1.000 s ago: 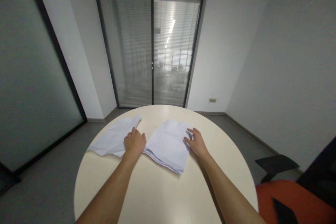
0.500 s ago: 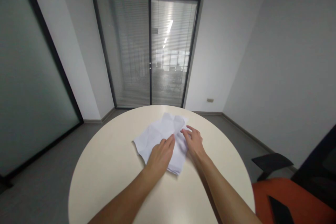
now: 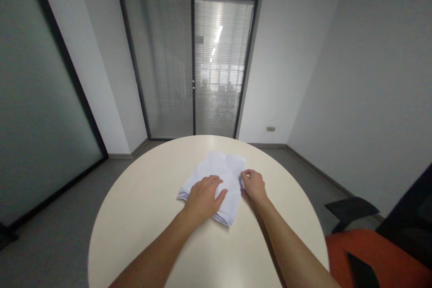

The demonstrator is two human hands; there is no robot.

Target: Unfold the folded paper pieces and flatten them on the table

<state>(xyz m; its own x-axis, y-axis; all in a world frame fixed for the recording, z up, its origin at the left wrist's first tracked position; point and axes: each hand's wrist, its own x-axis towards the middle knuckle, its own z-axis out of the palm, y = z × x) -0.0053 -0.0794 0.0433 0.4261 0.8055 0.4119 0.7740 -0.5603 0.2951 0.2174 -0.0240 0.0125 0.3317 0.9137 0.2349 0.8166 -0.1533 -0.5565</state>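
A white cloth (image 3: pixel 219 164), creased and folded in several layers, lies on the round cream table (image 3: pixel 141 216). My left hand (image 3: pixel 204 195) rests on the cloth's near left part, palm down, thumb apart from the fingers. At the cloth's right edge, my right hand (image 3: pixel 254 184) is closed, thumb and fingers pinching the rim there. Stacked layers show along the near and left edges. The part under my left palm is hidden.
To the right stands a chair with an orange seat (image 3: pixel 351 252) and a black armrest (image 3: pixel 353 211). Beyond the table are a glass partition with blinds (image 3: pixel 162 67) and a white wall (image 3: pixel 286 54).
The cloth's left corner has come in and its far edge lies flatter. My left hand has shifted slightly left and spread its thumb; my right hand has moved right and closed on the edge.
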